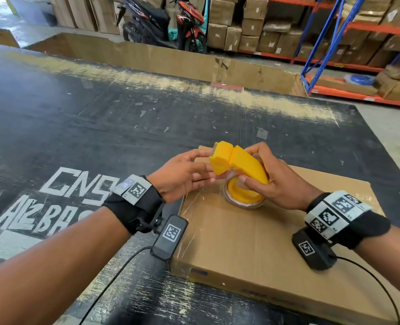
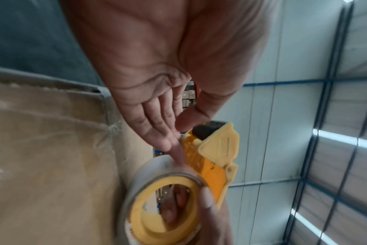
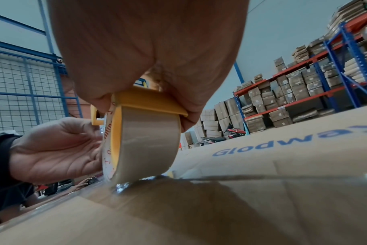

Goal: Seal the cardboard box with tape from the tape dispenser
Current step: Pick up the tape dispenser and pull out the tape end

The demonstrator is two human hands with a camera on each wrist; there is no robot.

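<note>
Right hand (image 1: 274, 181) grips tape dispenser (image 1: 241, 160) by handle, likely light and stiff; left hand (image 1: 180, 177), fingers straight, touches its toothed head.

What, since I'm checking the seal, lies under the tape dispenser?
Under the tape dispenser, its tape roll meets the top of the cardboard box, on shiny clear tape laid there. The roll covers the exact contact spot, and the box's inside is hidden.

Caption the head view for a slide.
Right hand grips tape dispenser on cardboard box; left hand touches its front.
</note>
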